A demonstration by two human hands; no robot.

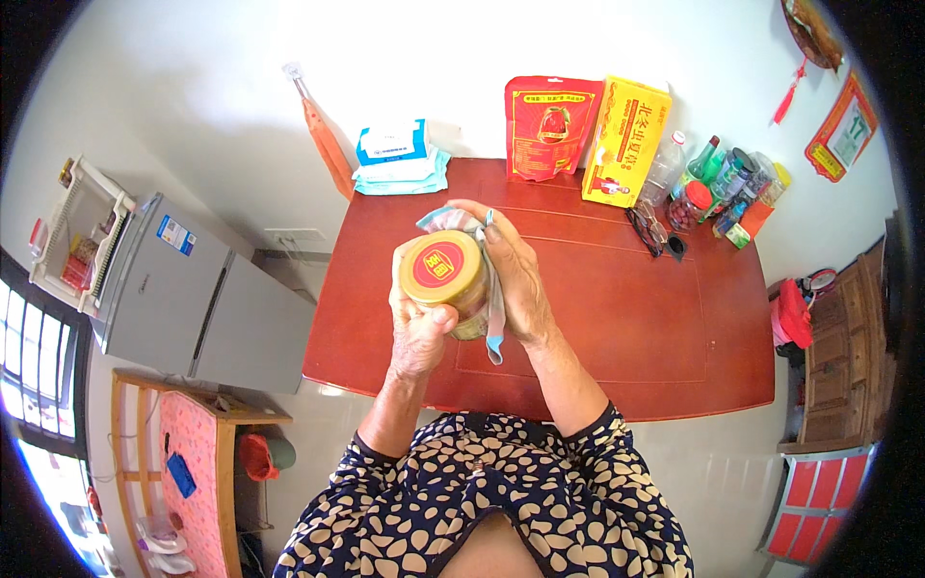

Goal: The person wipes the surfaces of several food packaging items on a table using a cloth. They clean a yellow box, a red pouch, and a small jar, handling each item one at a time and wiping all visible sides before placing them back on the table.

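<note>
A glass jar [469, 320] with a gold lid [421, 267] bearing a round red label is held above the near part of the red-brown table. My left hand [416, 332] is wrapped round its left side, the thumb across the front just below the lid. On the right side, my right hand [517, 275] presses a light cloth [496, 313] with blue edging against the jar. One end of the cloth hangs down in front and another part shows behind the lid. My right fingers are partly hidden behind the cloth and jar.
The table [617, 318] stands against the wall. Along its far side are wipe packs [400, 173], a red pouch [551, 130], a yellow box [626, 140], glasses [647, 229] and several bottles and jars [708, 183]. A grey fridge [198, 289] stands at left, a wooden cabinet [843, 356] at right.
</note>
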